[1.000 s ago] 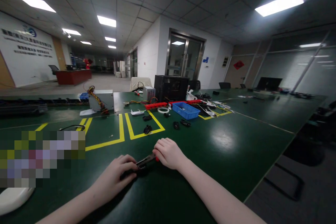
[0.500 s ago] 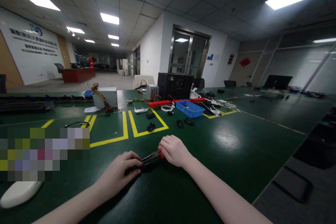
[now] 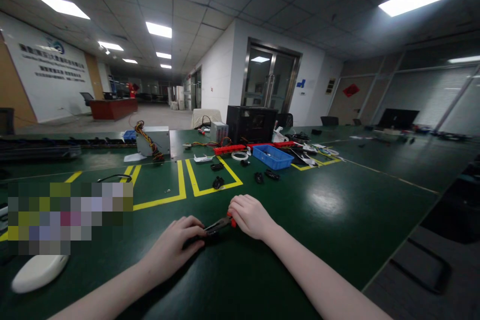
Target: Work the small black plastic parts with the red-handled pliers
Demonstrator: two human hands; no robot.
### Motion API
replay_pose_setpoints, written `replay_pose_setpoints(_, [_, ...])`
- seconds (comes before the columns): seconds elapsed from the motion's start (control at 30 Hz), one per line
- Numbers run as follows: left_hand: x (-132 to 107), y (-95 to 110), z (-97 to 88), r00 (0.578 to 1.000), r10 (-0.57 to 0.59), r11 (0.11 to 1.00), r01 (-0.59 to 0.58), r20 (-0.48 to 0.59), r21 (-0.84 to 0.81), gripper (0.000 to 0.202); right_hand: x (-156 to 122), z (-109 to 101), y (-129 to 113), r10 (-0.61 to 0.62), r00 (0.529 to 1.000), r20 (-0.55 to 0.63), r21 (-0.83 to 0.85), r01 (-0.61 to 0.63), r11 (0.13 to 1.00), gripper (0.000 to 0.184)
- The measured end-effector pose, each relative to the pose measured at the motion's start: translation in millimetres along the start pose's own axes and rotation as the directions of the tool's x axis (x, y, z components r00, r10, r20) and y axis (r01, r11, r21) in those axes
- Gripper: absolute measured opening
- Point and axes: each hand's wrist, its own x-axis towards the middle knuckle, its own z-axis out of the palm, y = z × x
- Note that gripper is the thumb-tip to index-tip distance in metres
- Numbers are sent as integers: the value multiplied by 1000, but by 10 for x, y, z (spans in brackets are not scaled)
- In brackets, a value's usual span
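Note:
My right hand (image 3: 249, 216) is closed round the red handles of a pair of pliers (image 3: 220, 223), whose jaws point left toward my other hand. My left hand (image 3: 180, 240) is closed on a small black part (image 3: 213, 233), possibly a cable, mostly hidden by the fingers. The pliers' tips reach the fingertips of that hand; whether the jaws grip the black part I cannot tell. Both hands are low over the green tabletop (image 3: 262, 280). Beyond them lie black cable bundles (image 3: 218, 182), a second pair of black bundles (image 3: 271, 174) and a blue bin (image 3: 273, 157).
Farther back stand a black computer case (image 3: 252, 125) and a power supply with coloured wires (image 3: 154, 141). Red strips (image 3: 229, 149) and a white cable coil (image 3: 240, 156) lie near the bin. A white rounded object (image 3: 39, 274) is at left, beside a blurred-out patch. Yellow tape (image 3: 183, 180) marks the table.
The whole view has shifted slightly, so things at left appear a little farther right. Both hands keep nearly the same pose with the pliers between them.

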Motion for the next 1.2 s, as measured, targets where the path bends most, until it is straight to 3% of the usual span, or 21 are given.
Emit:
replay_pose_setpoints(0.33, [17, -86, -4, 999, 45, 998, -44, 7, -41, 19, -12, -12, -39, 8, 999, 53, -3, -8, 1000, 30])
replay_pose_setpoints(0.5, [27, -149, 9, 998, 60, 995, -60, -8, -81, 19, 0, -20, -57, 21, 995, 102, -22, -19, 1000, 47])
replay_pose_setpoints(1.2, [51, -119, -59, 1000, -14, 969, 20, 28, -247, 21, 13, 11, -93, 25, 1000, -7, -59, -26, 998, 41])
